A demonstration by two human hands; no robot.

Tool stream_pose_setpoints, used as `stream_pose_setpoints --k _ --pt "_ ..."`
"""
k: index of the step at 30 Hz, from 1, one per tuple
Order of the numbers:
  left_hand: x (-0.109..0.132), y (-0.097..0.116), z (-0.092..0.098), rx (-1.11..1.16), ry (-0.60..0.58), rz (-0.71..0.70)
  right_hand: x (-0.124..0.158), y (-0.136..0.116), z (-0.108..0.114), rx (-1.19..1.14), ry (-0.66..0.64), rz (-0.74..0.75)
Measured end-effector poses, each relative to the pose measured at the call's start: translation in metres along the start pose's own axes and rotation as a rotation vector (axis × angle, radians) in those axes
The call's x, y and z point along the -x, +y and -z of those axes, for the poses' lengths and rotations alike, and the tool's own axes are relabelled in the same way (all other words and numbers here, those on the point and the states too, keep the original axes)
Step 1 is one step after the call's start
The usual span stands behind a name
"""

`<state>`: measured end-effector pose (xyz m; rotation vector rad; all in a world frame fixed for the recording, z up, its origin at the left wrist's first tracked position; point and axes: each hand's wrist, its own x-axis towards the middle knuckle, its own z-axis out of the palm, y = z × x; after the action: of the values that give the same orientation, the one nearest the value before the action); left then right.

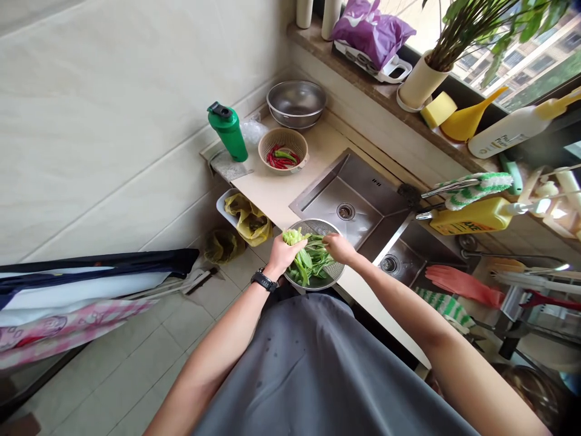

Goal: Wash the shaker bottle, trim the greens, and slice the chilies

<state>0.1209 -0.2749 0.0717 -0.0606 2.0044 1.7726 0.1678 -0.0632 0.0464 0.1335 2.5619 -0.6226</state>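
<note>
Left grip [287, 253] is closed around a bunch of leafy greens [308, 261], its thumb laid across the pale stems; a black wristwatch [264, 280] sits on that arm. At the other side of the bunch, the right grip [339, 248] has its fingers curled in on some of the stems. As the head view shows, the greens lie in and above a metal mesh colander [339, 280], close in front of the person's grey clothing [290, 369], at the near edge of the desk [272, 200]; whether the colander rests on that edge cannot be told.

Just beyond it is a stainless steel sink [367, 197], with a second basin [411, 257] to the right. Farther back on the desk stands a beige slotted basket [291, 137] holding red chilies [276, 160] and a green pepper [285, 155]. Behind this basket is a metal bowl [297, 118], and to its left a green shaker bottle [235, 139] stands near a crumpled clear plastic bag [253, 130]. Below the desk's left edge, a bin is lined with a yellow bag [251, 223].

On the windowsill [385, 95] are a purple bag [374, 33], a potted plant [422, 85], a yellow sponge [439, 109] and a yellow funnel [469, 122]. A pink rubber glove [465, 284] lies beyond the second basin.
</note>
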Motion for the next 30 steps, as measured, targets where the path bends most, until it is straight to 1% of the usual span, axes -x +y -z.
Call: stream_pose_setpoints --k 1,3,6,9,14,17,24,27,30 --pt "-0.001 -0.001 0.001 0.071 0.009 0.035 -0.004 0.0 -0.008 0.131 -0.038 0.02" --pt "-0.001 -0.003 0.002 0.166 0.013 0.072 -0.01 -0.002 -0.022 0.303 -0.092 0.068" --pt "-0.001 -0.005 0.004 0.203 0.007 0.077 -0.016 -0.008 -0.031 0.419 -0.088 0.115" --pt "-0.001 -0.008 0.007 0.188 0.008 0.064 -0.018 -0.011 -0.03 0.432 -0.091 0.101" --pt "0.0 -0.011 0.01 0.042 -0.041 -0.026 -0.018 -0.01 -0.035 0.386 -0.138 -0.047" --pt "0.001 -0.01 0.011 -0.024 -0.058 -0.058 -0.019 -0.01 -0.039 0.374 -0.149 -0.091" --pt "0.002 -0.008 0.011 -0.099 -0.058 -0.05 -0.014 -0.009 -0.034 0.388 -0.14 -0.051" --pt "0.003 -0.008 0.011 -0.099 -0.048 -0.044 -0.012 -0.009 -0.033 0.405 -0.184 -0.024" --pt "0.003 -0.007 0.011 -0.107 -0.067 -0.042 -0.013 -0.008 -0.032 0.404 -0.208 0.002"
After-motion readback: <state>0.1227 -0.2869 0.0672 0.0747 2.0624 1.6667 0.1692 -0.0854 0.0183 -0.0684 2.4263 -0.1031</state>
